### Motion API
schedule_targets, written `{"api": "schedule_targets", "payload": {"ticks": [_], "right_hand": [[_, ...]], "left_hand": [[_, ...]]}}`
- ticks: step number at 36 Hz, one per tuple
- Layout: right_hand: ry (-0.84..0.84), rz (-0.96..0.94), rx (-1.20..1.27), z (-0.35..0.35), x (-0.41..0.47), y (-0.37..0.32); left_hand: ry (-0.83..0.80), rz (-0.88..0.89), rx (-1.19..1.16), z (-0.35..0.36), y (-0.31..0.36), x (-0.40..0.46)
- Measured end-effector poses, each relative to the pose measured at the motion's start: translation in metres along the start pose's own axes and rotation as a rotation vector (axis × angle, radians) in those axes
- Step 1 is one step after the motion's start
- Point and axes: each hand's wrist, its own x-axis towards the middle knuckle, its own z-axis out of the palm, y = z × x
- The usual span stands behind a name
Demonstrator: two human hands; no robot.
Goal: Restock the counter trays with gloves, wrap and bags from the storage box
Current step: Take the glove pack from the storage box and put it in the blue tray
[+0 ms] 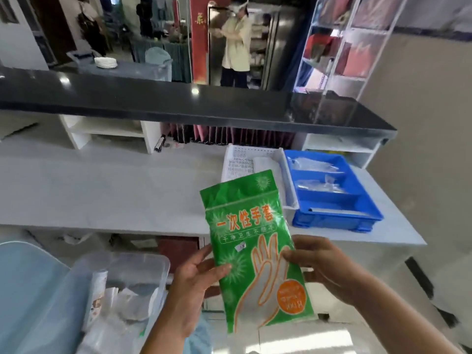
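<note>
We hold the glove pack (251,251) up in the air between both hands, over the near edge of the desk (102,195) and above the gap between it and the storage box (132,277) at our lower left. The left hand (196,279) grips the pack's left edge, thumb curled over the printed front and the other fingers (204,252) tucked behind. The right hand (319,264) pinches the right edge about halfway up, its fingertips on the front face (the thumb is hidden behind the plastic, so we cannot tell how it lies).

The relation that matters: the pack's long axis runs away from us, leaning slightly left at the top, and its upper flap points toward the two trays. The white tray (240,159) lies just beyond that flap, partly hidden by it; the blue tray (332,221) sits beside it to the right, touching or nearly so, with clear bags already in its compartments.

We judge the coming move to be a forward carry and a lay-down. Both trays lie ahead and right, so the right hand is the nearer one to lead. Which tray takes gloves we cannot tell from here.
</note>
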Motion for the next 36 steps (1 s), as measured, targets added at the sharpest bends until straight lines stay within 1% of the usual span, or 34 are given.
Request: {"api": "schedule_targets", "payload": {"ticks": [4,8,13,21,26,29,32,36], "right_hand": [[0.003,0.000,0.054,-0.031,-0.013,0.007],[0.023,-0.070,0.032,-0.063,-0.018,0.005],[0.032,-0.123,0.070,-0.127,-0.021,-0.005],[-0.011,-0.202,0.078,-0.234,0.007,-0.031],[-0.085,-0.235,0.118,-0.278,0.032,-0.046],[-0.101,-0.229,0.133,-0.299,0.045,-0.053],[-0.068,-0.230,0.111,-0.314,0.056,-0.057],[0.082,-0.260,0.082,-0.329,0.069,-0.058]], "left_hand": [[-0.036,-0.017,0.029,0.029,-0.005,0.009],[-0.062,-0.009,0.040,0.060,-0.008,0.026],[-0.059,0.004,0.049,0.118,-0.014,0.057],[0.001,0.045,0.121,0.210,-0.001,0.118],[0.053,0.086,0.176,0.247,0.006,0.147],[0.065,0.096,0.195,0.261,0.004,0.160],[0.076,0.105,0.205,0.270,-0.001,0.177],[0.125,0.086,0.193,0.284,-0.015,0.212]]}}
